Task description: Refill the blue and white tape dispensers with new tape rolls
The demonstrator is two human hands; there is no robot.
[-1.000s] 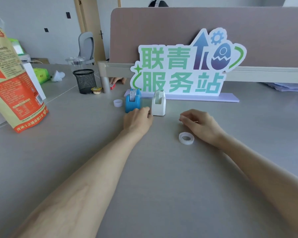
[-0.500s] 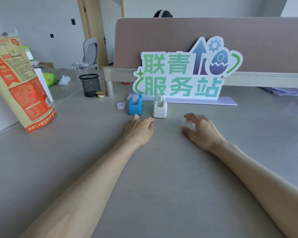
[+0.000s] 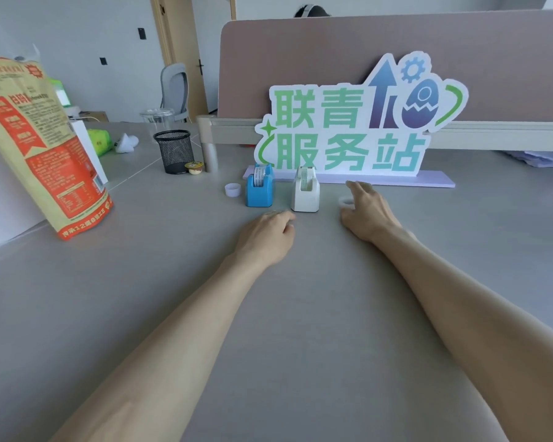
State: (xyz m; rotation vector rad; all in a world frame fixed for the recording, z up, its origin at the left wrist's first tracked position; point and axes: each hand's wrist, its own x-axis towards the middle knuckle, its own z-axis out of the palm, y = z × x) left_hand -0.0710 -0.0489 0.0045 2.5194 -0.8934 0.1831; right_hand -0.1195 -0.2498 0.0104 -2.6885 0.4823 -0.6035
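Observation:
The blue tape dispenser (image 3: 260, 190) and the white tape dispenser (image 3: 305, 193) stand side by side on the grey table, each with a roll showing at its top. My left hand (image 3: 268, 239) rests on the table just in front of them, fingers curled, holding nothing. My right hand (image 3: 368, 212) lies to the right of the white dispenser. A clear tape roll (image 3: 344, 201) sits on the table against its thumb side, partly covered by the fingers. A small white empty core (image 3: 232, 189) stands left of the blue dispenser.
A large sign with green characters (image 3: 348, 129) stands right behind the dispensers. A black mesh cup (image 3: 174, 151) and a small yellow tub (image 3: 193, 167) are at the back left. A tall orange snack bag (image 3: 42, 148) stands at the left.
My right hand covered the clear tape roll and moved it forward, next to the white dispenser. My left hand drew back from the blue dispenser and curled.

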